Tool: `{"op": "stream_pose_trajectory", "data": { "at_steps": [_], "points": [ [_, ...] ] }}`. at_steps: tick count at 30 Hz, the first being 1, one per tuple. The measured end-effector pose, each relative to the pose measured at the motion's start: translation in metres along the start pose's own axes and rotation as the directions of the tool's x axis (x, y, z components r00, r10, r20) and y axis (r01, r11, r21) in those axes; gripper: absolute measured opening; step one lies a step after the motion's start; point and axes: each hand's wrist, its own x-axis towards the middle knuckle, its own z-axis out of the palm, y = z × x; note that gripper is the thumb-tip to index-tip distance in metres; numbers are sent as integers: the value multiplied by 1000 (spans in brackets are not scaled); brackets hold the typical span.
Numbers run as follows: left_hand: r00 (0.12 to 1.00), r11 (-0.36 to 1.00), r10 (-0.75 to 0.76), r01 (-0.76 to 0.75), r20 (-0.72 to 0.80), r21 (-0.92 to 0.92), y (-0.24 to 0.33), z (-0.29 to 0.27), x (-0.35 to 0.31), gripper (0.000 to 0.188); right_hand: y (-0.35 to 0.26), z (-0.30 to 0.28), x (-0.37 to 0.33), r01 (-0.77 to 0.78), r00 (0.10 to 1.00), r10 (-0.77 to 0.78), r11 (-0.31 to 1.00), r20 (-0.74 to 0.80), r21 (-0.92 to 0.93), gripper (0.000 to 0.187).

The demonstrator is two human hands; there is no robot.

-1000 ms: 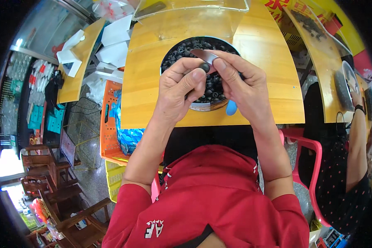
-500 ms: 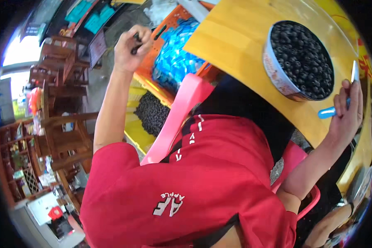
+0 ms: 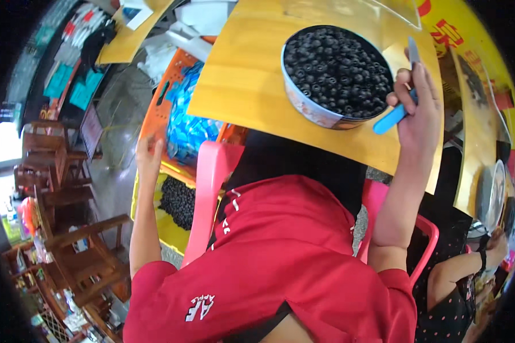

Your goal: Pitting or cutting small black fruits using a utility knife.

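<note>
My right hand (image 3: 419, 106) grips a knife with a blue handle (image 3: 390, 119), its pale blade (image 3: 413, 52) pointing up and away from me. Just left of that hand stands a round tub (image 3: 306, 108) with a printed side, filled with small, dark, round, berry-like pieces (image 3: 337, 68). My left hand (image 3: 149, 151) is low on the left, beside the orange crate (image 3: 159, 114); its fingers look apart and nothing shows in them, though they are slightly blurred. Under it, a yellow crate (image 3: 167, 228) holds more dark round pieces (image 3: 177, 203).
The yellow table (image 3: 240, 91) carries the tub. Blue packets (image 3: 189, 126) fill the orange crate. A pink chair (image 3: 207, 188) stands between crates and my lap. Wooden chairs (image 3: 88, 257) stand at left; another person's arm (image 3: 458, 271) shows at lower right.
My left hand has dropped from above the orange crate to its near side, and the dark bits in its fingers no longer show. The view has shifted; my right hand still holds the knife.
</note>
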Motion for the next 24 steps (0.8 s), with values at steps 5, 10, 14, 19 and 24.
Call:
{"op": "stream_pose_trajectory", "data": {
  "at_steps": [5, 10, 14, 19, 24],
  "points": [
    [731, 705, 669, -681, -135, -198, 230, -9, 66, 21, -8, -1, -3, 9, 998, -9, 1000, -58, -8, 31],
    [484, 461, 875, -849, -28, -259, 338, 15, 94, 15, -12, -13, -3, 17, 999, -21, 996, 34, 91, 28],
    [480, 489, 872, -865, 96, -115, 357, 40, 106, 14, -10, -9, -5, 24, 999, -28, 995, 39, 97, 24],
    [527, 552, 833, -810, 167, -199, 365, 43, 107, 15, -5, -1, -7, -22, 999, 19, 998, 41, 56, 23],
    [630, 632, 760, -661, 159, -405, 367, 39, 99, 14, 4, 5, -10, -119, 990, 119, 993, 73, 5, 24]
  ]
}}
